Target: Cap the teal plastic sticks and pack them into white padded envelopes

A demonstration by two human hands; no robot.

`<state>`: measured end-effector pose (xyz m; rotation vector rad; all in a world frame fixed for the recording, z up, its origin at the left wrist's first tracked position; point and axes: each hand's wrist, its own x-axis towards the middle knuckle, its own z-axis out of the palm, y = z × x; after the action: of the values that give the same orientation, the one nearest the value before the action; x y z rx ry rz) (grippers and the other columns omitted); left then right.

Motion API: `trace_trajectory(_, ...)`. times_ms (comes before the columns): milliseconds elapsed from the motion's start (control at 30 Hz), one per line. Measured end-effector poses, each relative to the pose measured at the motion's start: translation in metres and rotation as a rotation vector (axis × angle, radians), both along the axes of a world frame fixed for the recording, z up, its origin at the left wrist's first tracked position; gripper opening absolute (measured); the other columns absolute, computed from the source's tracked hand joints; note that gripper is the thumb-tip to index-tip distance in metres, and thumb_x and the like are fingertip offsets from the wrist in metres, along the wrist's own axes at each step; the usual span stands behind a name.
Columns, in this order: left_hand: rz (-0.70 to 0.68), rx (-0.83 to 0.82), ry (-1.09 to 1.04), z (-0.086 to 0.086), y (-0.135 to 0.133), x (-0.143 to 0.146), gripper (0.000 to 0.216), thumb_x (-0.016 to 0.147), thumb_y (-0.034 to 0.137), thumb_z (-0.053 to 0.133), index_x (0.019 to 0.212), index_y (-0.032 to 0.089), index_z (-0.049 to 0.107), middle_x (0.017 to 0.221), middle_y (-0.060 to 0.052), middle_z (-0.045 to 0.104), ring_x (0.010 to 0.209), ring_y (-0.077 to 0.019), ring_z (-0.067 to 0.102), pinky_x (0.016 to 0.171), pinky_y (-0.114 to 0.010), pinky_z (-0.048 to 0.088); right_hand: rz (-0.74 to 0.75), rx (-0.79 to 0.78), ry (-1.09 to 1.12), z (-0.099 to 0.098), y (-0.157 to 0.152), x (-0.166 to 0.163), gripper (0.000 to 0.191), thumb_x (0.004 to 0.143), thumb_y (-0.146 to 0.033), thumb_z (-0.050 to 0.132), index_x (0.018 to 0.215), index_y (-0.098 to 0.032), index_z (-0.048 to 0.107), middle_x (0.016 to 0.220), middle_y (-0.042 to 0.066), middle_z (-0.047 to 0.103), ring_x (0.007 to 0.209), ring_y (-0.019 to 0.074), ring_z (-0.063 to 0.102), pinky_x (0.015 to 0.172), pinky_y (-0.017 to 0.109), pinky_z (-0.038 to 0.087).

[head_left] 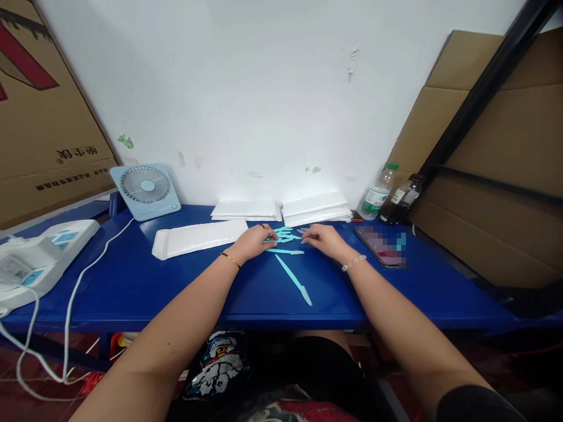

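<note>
Several thin teal eyebrow razors (285, 234), each a slim plastic stick with a wider end, lie in a loose pile on the blue table. My left hand (256, 241) is at the pile's left side, thumb and fingers closed on a teal razor that is mostly hidden. Across from it, my right hand (323, 239) pinches the right end of another teal razor. A few pale lavender sticks show behind the right fingertips. One teal razor (288, 252) lies crosswise just in front of the pile. Closer to me, a separate razor (295, 281) rests at a slant.
White padded mailers lie left of my hands (200, 239) and in two stacks (314, 208) by the wall. A phone (380, 246) and two bottles (376, 193) are at right. At left stand a blue fan (147, 190) and a power strip (57, 252) with cables.
</note>
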<state>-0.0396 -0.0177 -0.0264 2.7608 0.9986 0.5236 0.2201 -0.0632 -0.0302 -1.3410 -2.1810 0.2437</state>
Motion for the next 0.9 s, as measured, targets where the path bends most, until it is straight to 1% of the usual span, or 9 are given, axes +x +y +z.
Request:
trace_trajectory(67, 0.039, 0.053, 0.039, -0.001, 0.003, -0.002, 0.024, 0.084, 0.031, 0.054, 0.100, 0.020, 0.069, 0.104, -0.006, 0.065, 0.091, -0.0195, 0.060, 0.074, -0.026, 0.045, -0.061, 0.043, -0.042, -0.003, 0.004, 0.010, 0.017, 0.079, -0.012, 0.058, 0.088, -0.018, 0.072, 0.084, 0.004, 0.064, 0.070, 0.0142, 0.057, 0.066, 0.025, 0.042)
trace_trajectory(100, 0.048, 0.067, 0.063, -0.001, 0.004, -0.003, 0.024, 0.084, 0.030, 0.054, 0.099, 0.020, 0.069, 0.102, -0.006, 0.065, 0.092, -0.0198, 0.060, 0.075, -0.026, 0.045, -0.066, 0.046, -0.070, -0.005, 0.006, 0.013, 0.019, 0.078, -0.011, 0.058, 0.089, -0.018, 0.071, 0.084, 0.005, 0.064, 0.070, 0.0141, 0.056, 0.066, 0.025, 0.042)
trace_trajectory(167, 0.055, 0.077, 0.094, -0.001, 0.004, -0.002, 0.022, 0.085, 0.028, 0.052, 0.095, 0.020, 0.070, 0.096, -0.006, 0.067, 0.090, -0.0196, 0.060, 0.074, -0.026, 0.045, -0.061, 0.038, -0.108, -0.007, 0.008, 0.015, 0.019, 0.077, -0.011, 0.060, 0.090, -0.018, 0.072, 0.085, 0.004, 0.063, 0.069, 0.0136, 0.055, 0.065, 0.024, 0.041)
trace_trajectory(267, 0.067, 0.036, 0.087, -0.001, 0.002, 0.001, 0.020, 0.084, 0.026, 0.051, 0.090, 0.020, 0.070, 0.088, -0.004, 0.068, 0.083, -0.0184, 0.061, 0.069, -0.025, 0.044, -0.050, 0.012, -0.108, -0.007, 0.008, 0.011, 0.012, 0.078, -0.014, 0.062, 0.083, -0.018, 0.072, 0.082, 0.004, 0.062, 0.068, 0.0131, 0.056, 0.064, 0.024, 0.041)
trace_trajectory(333, 0.068, -0.007, 0.065, -0.001, 0.000, 0.002, 0.019, 0.083, 0.027, 0.052, 0.088, 0.020, 0.069, 0.087, -0.004, 0.068, 0.079, -0.0176, 0.061, 0.066, -0.025, 0.044, -0.040, -0.013, -0.078, -0.006, 0.006, 0.007, 0.009, 0.078, -0.018, 0.065, 0.080, -0.019, 0.073, 0.079, 0.003, 0.062, 0.067, 0.0131, 0.056, 0.063, 0.024, 0.041)
trace_trajectory(433, 0.064, -0.042, 0.043, -0.001, -0.001, 0.003, 0.020, 0.082, 0.028, 0.052, 0.088, 0.020, 0.069, 0.087, -0.004, 0.068, 0.077, -0.0172, 0.061, 0.064, -0.025, 0.043, -0.033, -0.062, -0.028, -0.003, 0.003, 0.004, 0.009, 0.078, -0.021, 0.066, 0.082, -0.019, 0.074, 0.077, 0.003, 0.064, 0.067, 0.0139, 0.059, 0.062, 0.024, 0.043)
trace_trajectory(567, 0.061, -0.059, 0.025, -0.001, 0.000, 0.002, 0.019, 0.081, 0.027, 0.053, 0.087, 0.020, 0.069, 0.088, -0.004, 0.068, 0.077, -0.0178, 0.061, 0.064, -0.025, 0.043, -0.026, -0.107, 0.033, -0.001, -0.001, 0.002, 0.009, 0.077, -0.020, 0.066, 0.082, -0.020, 0.074, 0.078, 0.004, 0.068, 0.070, 0.0155, 0.062, 0.064, 0.025, 0.046)
trace_trajectory(767, 0.065, -0.090, -0.009, -0.002, 0.001, 0.003, 0.018, 0.080, 0.028, 0.054, 0.085, 0.019, 0.070, 0.086, -0.004, 0.068, 0.074, -0.0173, 0.061, 0.063, -0.025, 0.044, 0.015, -0.129, 0.124, -0.005, 0.001, -0.007, 0.008, 0.074, -0.020, 0.067, 0.080, -0.018, 0.072, 0.070, 0.002, 0.068, 0.065, 0.0143, 0.062, 0.062, 0.025, 0.048)
trace_trajectory(900, 0.009, -0.193, -0.056, -0.004, -0.001, 0.006, 0.018, 0.080, 0.030, 0.056, 0.085, 0.018, 0.069, 0.084, -0.003, 0.069, 0.072, -0.0157, 0.061, 0.064, -0.023, 0.045, 0.031, -0.165, 0.214, -0.008, 0.002, -0.016, 0.010, 0.070, -0.020, 0.069, 0.078, -0.016, 0.070, 0.066, 0.001, 0.066, 0.063, 0.0130, 0.061, 0.061, 0.023, 0.049)
